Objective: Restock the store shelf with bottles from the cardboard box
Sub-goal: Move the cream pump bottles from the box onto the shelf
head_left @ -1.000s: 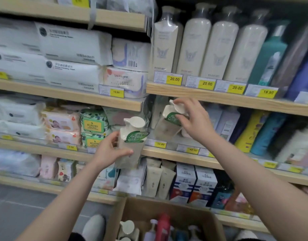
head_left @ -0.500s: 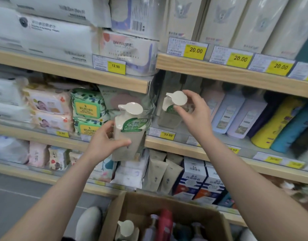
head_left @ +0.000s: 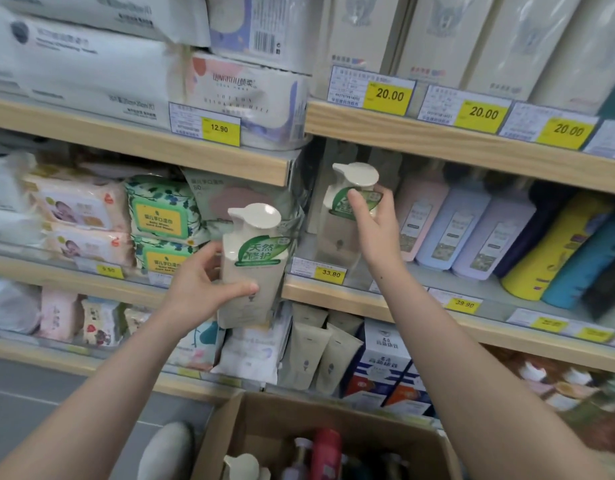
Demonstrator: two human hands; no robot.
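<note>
My left hand [head_left: 204,289] grips a beige pump bottle with a green label [head_left: 252,265], held upright in front of the shelf edge. My right hand [head_left: 372,223] holds a second, matching beige bottle [head_left: 344,220] at its shoulder; it stands at the left end of the middle shelf [head_left: 334,296], behind the 33.80 tag. The open cardboard box [head_left: 264,420] sits below, with another beige pump bottle [head_left: 243,467], a red bottle [head_left: 325,452] and other bottles inside.
Pastel bottles [head_left: 455,230], a yellow one [head_left: 555,251] and a teal one stand right of the placed bottle. Wipe packs [head_left: 160,216] fill the left bay. Tall white bottles line the shelf above. Tubes and boxes [head_left: 382,368] sit on the lower shelf. A shoe [head_left: 167,452] is left of the box.
My right hand has pushed its bottle further back onto the middle shelf and it now stands upright. The left hand's bottle has stayed about where it was. The camera has moved closer to the shelf.
</note>
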